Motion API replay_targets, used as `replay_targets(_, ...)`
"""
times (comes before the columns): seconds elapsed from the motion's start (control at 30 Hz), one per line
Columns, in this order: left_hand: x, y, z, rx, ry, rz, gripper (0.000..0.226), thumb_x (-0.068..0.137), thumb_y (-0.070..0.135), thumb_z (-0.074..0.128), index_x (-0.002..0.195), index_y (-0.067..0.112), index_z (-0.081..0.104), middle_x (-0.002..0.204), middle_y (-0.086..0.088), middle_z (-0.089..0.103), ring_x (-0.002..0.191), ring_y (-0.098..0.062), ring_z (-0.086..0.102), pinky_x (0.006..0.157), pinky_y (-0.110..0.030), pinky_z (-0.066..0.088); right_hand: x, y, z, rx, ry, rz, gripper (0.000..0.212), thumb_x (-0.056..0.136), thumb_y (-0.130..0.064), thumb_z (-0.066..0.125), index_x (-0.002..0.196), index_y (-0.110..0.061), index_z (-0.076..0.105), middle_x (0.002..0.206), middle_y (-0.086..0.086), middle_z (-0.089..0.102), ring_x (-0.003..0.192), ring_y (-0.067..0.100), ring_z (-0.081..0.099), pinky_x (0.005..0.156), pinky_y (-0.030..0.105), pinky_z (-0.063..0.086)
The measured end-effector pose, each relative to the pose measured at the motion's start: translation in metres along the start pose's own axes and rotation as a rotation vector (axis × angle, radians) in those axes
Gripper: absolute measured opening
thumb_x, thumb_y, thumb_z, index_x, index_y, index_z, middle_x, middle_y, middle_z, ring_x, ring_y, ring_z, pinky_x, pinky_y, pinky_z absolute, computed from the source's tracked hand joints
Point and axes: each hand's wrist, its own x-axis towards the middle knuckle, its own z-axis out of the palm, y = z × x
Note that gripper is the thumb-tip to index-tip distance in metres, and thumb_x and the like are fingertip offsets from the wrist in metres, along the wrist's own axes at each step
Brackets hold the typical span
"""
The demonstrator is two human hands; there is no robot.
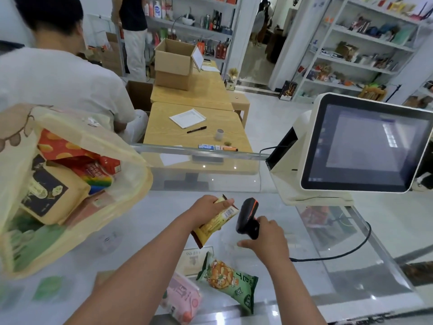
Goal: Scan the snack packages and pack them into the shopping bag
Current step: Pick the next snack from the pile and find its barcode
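Scanning: a yellow snack packet (214, 225) was gripped by the left hand (207, 207), barcode facing the scanner (248, 218).
Right hand (269, 235): closed around the scanner's handle, which was mostly hidden.
Pink packet (185, 300): partly covered by the left forearm.
Shopping bag (77, 191): cut off at the left edge.

Pink snack package (185, 301) half behind forearm

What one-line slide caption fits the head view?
Left hand presents a yellow snack package to the scanner in the right hand, beside a part-filled shopping bag.

yellow snack (212, 225) held, barcode up | green snack (228, 281), pink snack (185, 301) on counter
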Motion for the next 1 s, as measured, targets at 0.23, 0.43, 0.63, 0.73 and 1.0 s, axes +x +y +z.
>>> replay_targets(0.23, 0.015, -0.021, 0.01, 0.049, 0.118, -0.011, 0.07, 0.073, 0.073, 0.059, 0.091, 0.005, 0.063, 0.088, -0.015, 0.07, 0.079, -0.035, 0.07, 0.078, -0.048, 0.056, 0.007, 0.013, 0.02, 0.173, 0.076, -0.101, 0.024, 0.083, -0.014, 0.058, 0.106, -0.015, 0.05, 0.093, 0.004, 0.055, 0.081, 0.02, 0.052, 0.059, 0.027, 0.036)
replay_targets(0.43, 0.023, -0.023, 0.013, 0.033, 0.144, -0.069, 0.056, 0.084, 0.063, 0.057, 0.091, 0.007, 0.06, 0.085, -0.011, 0.07, 0.065, -0.026, 0.072, 0.067, -0.035, 0.059, 0.0, 0.029, -0.013, 0.342, 0.052, -0.061, 0.013, 0.073, -0.02, 0.064, 0.074, -0.012, 0.055, 0.063, -0.002, 0.058, 0.057, 0.011, 0.051, 0.049, 0.022, 0.036)
replay_targets(0.63, 0.029, -0.027, 0.017, 0.216, 0.182, -0.046, 0.062, 0.083, 0.07, 0.049, 0.091, 0.01, 0.061, 0.089, -0.009, 0.068, 0.074, -0.025, 0.069, 0.079, -0.041, 0.058, -0.008, 0.028, -0.04, 0.4, 0.014, -0.127, 0.019, 0.069, -0.016, 0.067, 0.06, -0.013, 0.051, 0.052, -0.003, 0.05, 0.049, 0.009, 0.043, 0.046, 0.016, 0.035)
replay_targets(0.73, 0.03, -0.027, 0.019, 0.279, 0.211, -0.033, 0.062, 0.085, 0.07, 0.047, 0.092, 0.01, 0.062, 0.086, -0.007, 0.065, 0.074, -0.022, 0.066, 0.075, -0.036, 0.055, -0.009, 0.025, -0.042, 0.387, 0.001, -0.144, 0.019, 0.068, -0.017, 0.067, 0.059, -0.011, 0.051, 0.05, -0.004, 0.048, 0.048, 0.009, 0.041, 0.046, 0.019, 0.034)
replay_targets(1.0, 0.033, -0.03, 0.023, 0.37, 0.255, -0.018, 0.058, 0.085, 0.071, 0.045, 0.081, 0.015, 0.056, 0.078, -0.003, 0.06, 0.069, -0.018, 0.061, 0.069, -0.032, 0.049, -0.01, 0.024, -0.038, 0.425, -0.021, -0.134, 0.019, 0.07, -0.015, 0.067, 0.067, 0.0, 0.056, 0.054, 0.001, 0.05, 0.051, 0.012, 0.042, 0.048, 0.022, 0.035)
